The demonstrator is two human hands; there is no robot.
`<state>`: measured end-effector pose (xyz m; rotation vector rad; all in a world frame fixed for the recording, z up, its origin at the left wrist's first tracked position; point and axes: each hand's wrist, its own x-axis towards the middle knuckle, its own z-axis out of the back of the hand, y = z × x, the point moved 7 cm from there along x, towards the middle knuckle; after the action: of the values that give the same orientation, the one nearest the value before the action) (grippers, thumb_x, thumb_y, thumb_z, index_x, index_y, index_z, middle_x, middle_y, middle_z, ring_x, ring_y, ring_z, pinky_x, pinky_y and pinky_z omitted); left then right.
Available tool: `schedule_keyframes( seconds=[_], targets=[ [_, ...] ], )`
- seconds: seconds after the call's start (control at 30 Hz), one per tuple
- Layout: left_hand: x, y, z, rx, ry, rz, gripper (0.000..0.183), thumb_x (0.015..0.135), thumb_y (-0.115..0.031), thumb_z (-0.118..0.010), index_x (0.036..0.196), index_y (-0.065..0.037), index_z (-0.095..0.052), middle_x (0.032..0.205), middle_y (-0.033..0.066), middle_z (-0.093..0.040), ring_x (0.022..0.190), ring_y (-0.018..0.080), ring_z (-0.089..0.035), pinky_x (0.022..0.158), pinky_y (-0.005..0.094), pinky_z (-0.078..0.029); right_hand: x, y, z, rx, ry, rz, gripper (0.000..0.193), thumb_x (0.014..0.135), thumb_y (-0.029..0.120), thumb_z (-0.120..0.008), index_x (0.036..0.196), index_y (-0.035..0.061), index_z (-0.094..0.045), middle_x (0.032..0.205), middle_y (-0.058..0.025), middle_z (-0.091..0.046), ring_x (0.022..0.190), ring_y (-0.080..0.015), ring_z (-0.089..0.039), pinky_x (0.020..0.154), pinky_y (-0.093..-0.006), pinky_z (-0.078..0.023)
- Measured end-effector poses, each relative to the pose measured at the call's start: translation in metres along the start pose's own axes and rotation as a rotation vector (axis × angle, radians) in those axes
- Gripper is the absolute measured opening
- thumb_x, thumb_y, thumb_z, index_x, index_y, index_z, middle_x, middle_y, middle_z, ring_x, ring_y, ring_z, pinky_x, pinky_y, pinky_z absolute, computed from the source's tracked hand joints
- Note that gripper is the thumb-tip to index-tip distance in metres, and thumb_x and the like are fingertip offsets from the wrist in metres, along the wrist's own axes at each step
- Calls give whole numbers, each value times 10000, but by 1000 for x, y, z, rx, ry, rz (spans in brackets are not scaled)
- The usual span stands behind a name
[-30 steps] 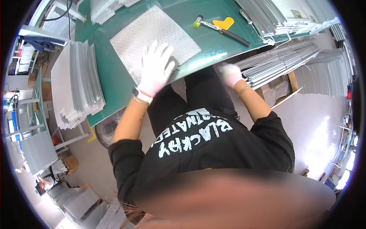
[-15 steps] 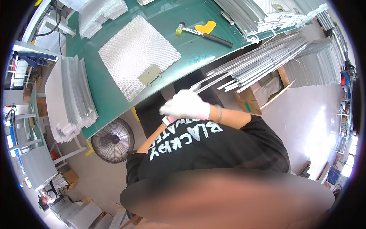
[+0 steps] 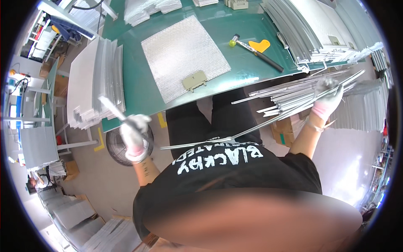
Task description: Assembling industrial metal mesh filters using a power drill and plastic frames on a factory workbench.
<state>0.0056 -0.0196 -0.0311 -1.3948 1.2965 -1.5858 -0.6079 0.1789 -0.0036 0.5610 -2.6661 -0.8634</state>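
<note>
My right hand (image 3: 328, 97), in a white glove, is closed around long thin metal strips (image 3: 268, 121). They slant down and left from that hand across the front of my shirt, with a bend or joint near the middle. On the left, my gloved left hand (image 3: 135, 133) is closed on a pale strip (image 3: 112, 107), smeared by motion, that points toward the stacked sheets. A silver mesh panel (image 3: 182, 56) lies on the green table (image 3: 138, 38). At its near edge rests a beige plastic clip plate (image 3: 195, 80).
A hammer (image 3: 258, 53) and a yellow scraper (image 3: 260, 45) lie right of the mesh panel. Stacked sheets (image 3: 94, 84) stand at the left, more panels (image 3: 310, 33) at the right. Loose metal strips (image 3: 289, 94) lie over a cardboard box (image 3: 283, 130). A floor fan (image 3: 119, 147) stands below.
My hands, together before my shirt earlier, are now wide apart. The right has moved right with long strips, the left leftward with a pale strip. The whole view has shifted.
</note>
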Motion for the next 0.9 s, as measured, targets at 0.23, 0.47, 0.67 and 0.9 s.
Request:
schedule_keyframes(
  seconds=[0.23,0.47,0.67,0.9],
  targets=[
    [-42,73,-73,-246,7,129,442,1051,-422,-419,905,-22,-539,689,48,-532,607,125,-509,659,291,-459,-39,-208,-186,309,312,-524,183,937,171,-609,843,38,-526,711,-20,-462,646,-161,-462,655,-339,-460],
    [60,21,-90,1042,-64,-417,751,897,-234,-640,1477,79,-280,1504,285,-332,1402,433,-318,1170,496,-235,-24,-346,-170,-1177,734,-191,458,790,304,-753,1080,-19,-606,1007,-190,-684,944,-318,-671,871,-375,-522],
    [197,147,-27,1175,117,367,679,940,-401,-558,1407,63,-394,1217,323,-595,1172,475,-558,1016,474,-448,-40,-371,-180,-1419,879,-209,573,823,366,-656,1219,-29,-536,1171,-259,-638,1110,-395,-617,968,-423,-480],
    [179,132,-42,797,-166,152,566,956,-266,-593,1408,37,-436,1319,251,-563,1289,386,-492,1091,387,-388,-34,-358,-166,-1359,932,-270,564,802,388,-699,1166,-31,-596,1138,-234,-660,1077,-365,-636,953,-387,-487]
  ],
)
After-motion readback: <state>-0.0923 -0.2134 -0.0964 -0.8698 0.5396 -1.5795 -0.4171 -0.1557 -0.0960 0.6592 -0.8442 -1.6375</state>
